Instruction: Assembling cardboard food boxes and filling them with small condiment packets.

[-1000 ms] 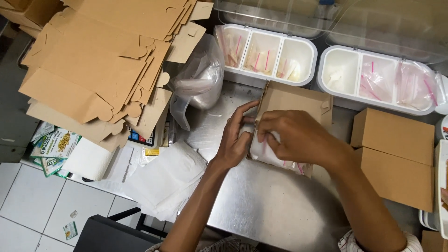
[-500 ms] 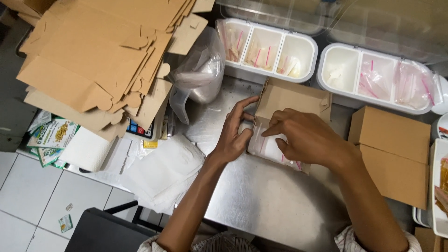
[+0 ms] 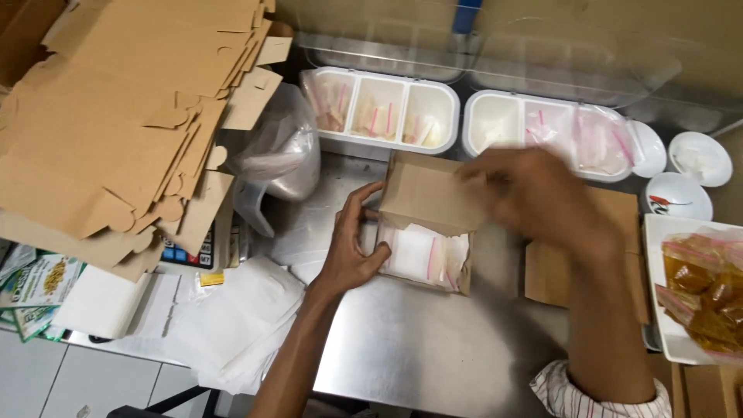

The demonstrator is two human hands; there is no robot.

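**While your left hand steadies the box, your right hand lifts clear**

While your left hand (image 3: 352, 259) braces the near left corner of the open cardboard box (image 3: 429, 220), fingers curled narrowly round its edge, you appear to be mid-way through filling it. The box sits at the centre of the steel table (image 3: 418, 348), and flat clear sachets (image 3: 424, 255) with pink seal strips lie inside. Your right hand (image 3: 534, 193) hovers blurred over the box's far right corner; whether its fingers hold anything cannot be told. The next move probably calls for a reach to the white compartment trays (image 3: 387, 112) behind, keeping the box steady. Compared with half a second ago, your right hand has risen off the sachets, exposing them, and your left hand has slid down to the box's side. Flat carton blanks (image 3: 116, 131) stay stacked at left.
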